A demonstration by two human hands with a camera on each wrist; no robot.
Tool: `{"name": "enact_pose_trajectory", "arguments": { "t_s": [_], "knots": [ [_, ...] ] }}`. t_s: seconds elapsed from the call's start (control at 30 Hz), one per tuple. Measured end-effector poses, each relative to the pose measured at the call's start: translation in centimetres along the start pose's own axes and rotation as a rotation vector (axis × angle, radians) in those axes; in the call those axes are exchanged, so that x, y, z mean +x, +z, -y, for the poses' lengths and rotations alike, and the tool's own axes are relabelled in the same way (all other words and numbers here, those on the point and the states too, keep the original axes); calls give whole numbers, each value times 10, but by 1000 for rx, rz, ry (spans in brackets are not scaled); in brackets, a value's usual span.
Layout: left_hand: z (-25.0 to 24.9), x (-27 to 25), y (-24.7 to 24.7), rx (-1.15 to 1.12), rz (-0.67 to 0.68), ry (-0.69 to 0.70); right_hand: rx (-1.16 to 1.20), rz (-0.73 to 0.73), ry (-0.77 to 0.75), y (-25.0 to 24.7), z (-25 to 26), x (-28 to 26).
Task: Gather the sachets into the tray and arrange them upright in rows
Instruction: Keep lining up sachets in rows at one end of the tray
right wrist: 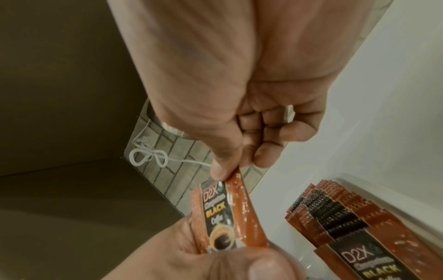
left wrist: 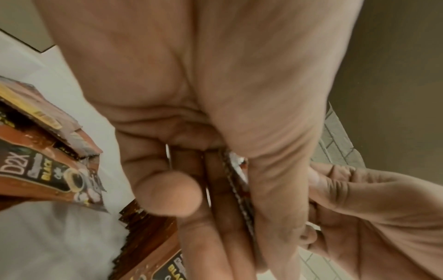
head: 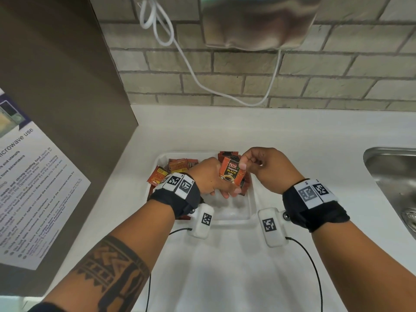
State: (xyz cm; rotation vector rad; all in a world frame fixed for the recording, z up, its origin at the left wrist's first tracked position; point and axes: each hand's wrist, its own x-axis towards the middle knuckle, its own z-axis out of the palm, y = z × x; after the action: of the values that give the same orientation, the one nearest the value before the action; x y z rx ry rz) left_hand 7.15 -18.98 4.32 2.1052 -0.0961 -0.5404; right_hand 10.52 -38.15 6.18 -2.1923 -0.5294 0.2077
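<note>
Sachet (head: 231, 171): above the tray (head: 251, 200), pinched at its top by the right hand (head: 265, 167).
Left hand (head: 209, 176): fingers curled round its lower end, likely squaring it for the row (right wrist: 335, 214) just right of the fingers.

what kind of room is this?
Likely a shared office or workplace kitchenette: a posted microwave-use notice, a stainless sink set into the white counter, and a tray of instant black-coffee sachets.
</note>
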Motion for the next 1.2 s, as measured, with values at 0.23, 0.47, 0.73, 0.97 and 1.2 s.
{"name": "enact_pose_trajectory", "arguments": {
  "t_s": [0.23, 0.47, 0.73, 0.97, 1.2],
  "knots": [
    [12, 0, -5, 277, -2, -133, -131, -23, 7, 0, -7, -3],
    [16, 6, -2, 560, 121, -202, -244, 2, 110, 14, -28, -2],
    [9, 25, 31, 613, 296, -172, -248, 33, 168, 28, -39, 2],
    [3, 33, 34, 656, 296, -187, -246, 38, 179, 31, -45, 6],
    [3, 37, 36, 648, 299, -184, -230, 20, 157, 29, -51, 9]
  ]
}}
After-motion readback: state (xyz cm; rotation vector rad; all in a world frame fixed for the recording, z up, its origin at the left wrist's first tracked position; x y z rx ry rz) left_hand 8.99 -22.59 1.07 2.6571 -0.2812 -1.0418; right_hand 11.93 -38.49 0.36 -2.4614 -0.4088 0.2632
